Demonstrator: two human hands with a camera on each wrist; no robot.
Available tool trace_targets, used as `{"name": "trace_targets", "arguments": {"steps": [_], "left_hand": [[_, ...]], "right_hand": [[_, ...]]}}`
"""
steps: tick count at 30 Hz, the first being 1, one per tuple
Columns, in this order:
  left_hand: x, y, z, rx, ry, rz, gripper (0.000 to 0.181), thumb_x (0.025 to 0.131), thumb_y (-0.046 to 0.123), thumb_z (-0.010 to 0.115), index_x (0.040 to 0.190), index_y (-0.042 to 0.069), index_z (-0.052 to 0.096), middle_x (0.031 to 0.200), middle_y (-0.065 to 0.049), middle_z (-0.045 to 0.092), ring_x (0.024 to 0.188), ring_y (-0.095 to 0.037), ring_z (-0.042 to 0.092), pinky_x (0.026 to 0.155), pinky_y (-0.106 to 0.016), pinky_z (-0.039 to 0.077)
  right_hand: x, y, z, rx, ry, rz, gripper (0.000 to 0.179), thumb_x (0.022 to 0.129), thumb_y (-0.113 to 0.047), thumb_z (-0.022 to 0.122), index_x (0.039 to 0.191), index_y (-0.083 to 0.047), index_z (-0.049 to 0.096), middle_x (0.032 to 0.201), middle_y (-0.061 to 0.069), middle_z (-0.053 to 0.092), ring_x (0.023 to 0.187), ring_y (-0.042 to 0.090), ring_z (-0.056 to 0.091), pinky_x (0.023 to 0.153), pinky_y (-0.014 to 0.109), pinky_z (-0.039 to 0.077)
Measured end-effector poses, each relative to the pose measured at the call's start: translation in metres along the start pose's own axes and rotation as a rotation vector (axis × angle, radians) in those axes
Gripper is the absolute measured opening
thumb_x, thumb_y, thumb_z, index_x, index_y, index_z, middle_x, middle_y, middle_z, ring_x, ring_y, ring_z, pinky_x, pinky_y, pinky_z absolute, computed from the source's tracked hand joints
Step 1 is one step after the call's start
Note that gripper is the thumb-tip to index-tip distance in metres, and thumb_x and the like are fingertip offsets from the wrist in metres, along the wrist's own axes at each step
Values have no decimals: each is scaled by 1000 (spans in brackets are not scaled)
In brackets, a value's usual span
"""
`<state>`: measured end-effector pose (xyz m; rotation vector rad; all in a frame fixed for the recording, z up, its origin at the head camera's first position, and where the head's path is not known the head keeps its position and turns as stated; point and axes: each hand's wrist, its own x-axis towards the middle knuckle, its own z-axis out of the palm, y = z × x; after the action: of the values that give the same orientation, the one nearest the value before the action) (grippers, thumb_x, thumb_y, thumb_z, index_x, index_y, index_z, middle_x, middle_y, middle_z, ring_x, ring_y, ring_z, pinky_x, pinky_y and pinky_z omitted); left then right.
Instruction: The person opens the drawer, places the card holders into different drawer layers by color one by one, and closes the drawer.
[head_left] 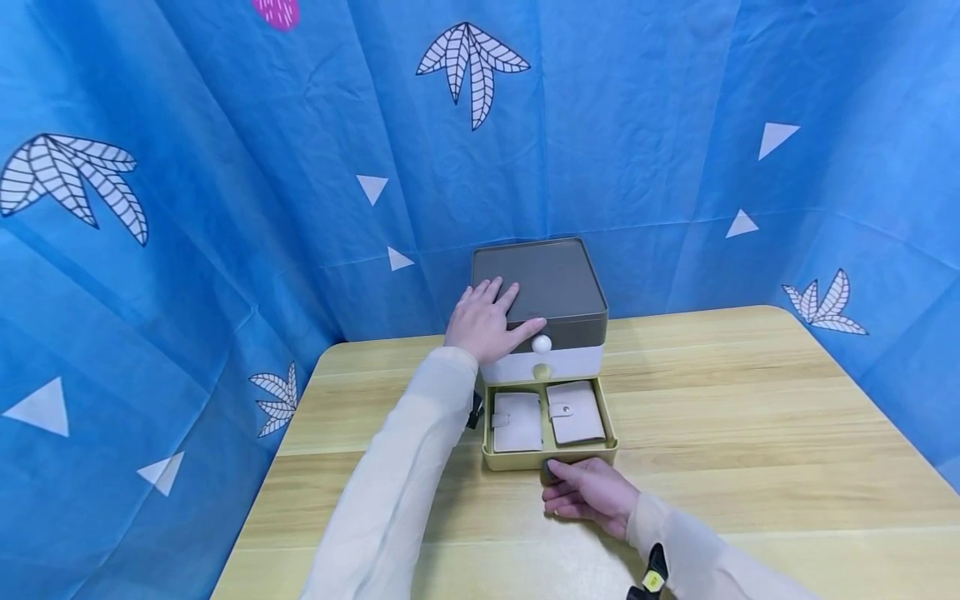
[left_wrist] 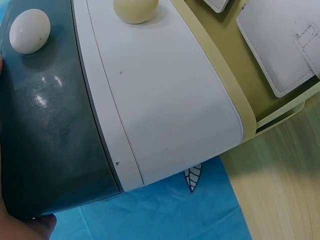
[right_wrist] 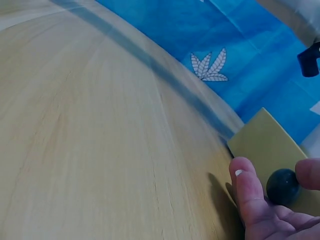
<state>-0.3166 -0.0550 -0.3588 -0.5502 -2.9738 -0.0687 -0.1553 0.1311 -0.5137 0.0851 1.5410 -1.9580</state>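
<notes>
A small three-tier drawer box (head_left: 543, 279) stands at the back of the table, dark grey on top, white in the middle and olive-yellow below. Its bottom drawer (head_left: 550, 461) is pulled out. Two pale card holders with snap straps lie inside, a left one (head_left: 517, 422) and a right one (head_left: 576, 412). My left hand (head_left: 483, 323) rests on the top's left front corner with fingers spread, thumb near the white knob (left_wrist: 30, 31). At the drawer front, my right hand (head_left: 592, 493) pinches the dark round knob (right_wrist: 283, 187), thumb on one side and fingers on the other.
The wooden table (head_left: 750, 417) spreads out on both sides of the box. Behind it hangs a blue curtain (head_left: 637, 125) with leaf and triangle prints, close to the box's back. A yellow-green knob (left_wrist: 135, 9) sits on the white middle drawer.
</notes>
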Motion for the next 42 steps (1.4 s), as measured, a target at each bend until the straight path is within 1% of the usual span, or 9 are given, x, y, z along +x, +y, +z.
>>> {"name": "trace_targets", "arguments": {"steps": [14, 22, 30, 42], "left_hand": [[1, 0, 0, 12, -5, -1, 94, 82, 85, 14, 154, 25, 23, 158, -6, 21, 146, -23, 14, 118, -42, 8], [1, 1, 1, -3, -13, -10, 94, 81, 85, 15, 154, 25, 23, 159, -5, 21, 146, -23, 14, 118, -41, 7], [2, 0, 2, 7, -3, -7, 96, 80, 86, 13, 153, 25, 24, 158, -5, 21, 146, -23, 15, 118, -42, 8], [2, 0, 0, 11, -8, -8, 94, 81, 85, 14, 153, 25, 24, 158, -5, 21, 146, -23, 14, 118, -41, 8]], "right_hand": [[4, 2, -1, -6, -26, -2, 52, 95, -36, 59, 105, 15, 59, 85, 12, 68, 68, 15, 68, 65, 26, 56], [4, 2, 1, -10, -29, -21, 56, 96, -40, 56, 110, 14, 56, 86, 13, 68, 68, 15, 67, 64, 25, 56], [4, 1, 2, -22, -45, -28, 55, 98, -42, 52, 108, 11, 55, 87, 12, 66, 68, 14, 66, 62, 24, 55], [8, 0, 1, -34, -42, -34, 55, 98, -43, 52, 107, 11, 55, 86, 12, 66, 68, 14, 65, 63, 25, 55]]}}
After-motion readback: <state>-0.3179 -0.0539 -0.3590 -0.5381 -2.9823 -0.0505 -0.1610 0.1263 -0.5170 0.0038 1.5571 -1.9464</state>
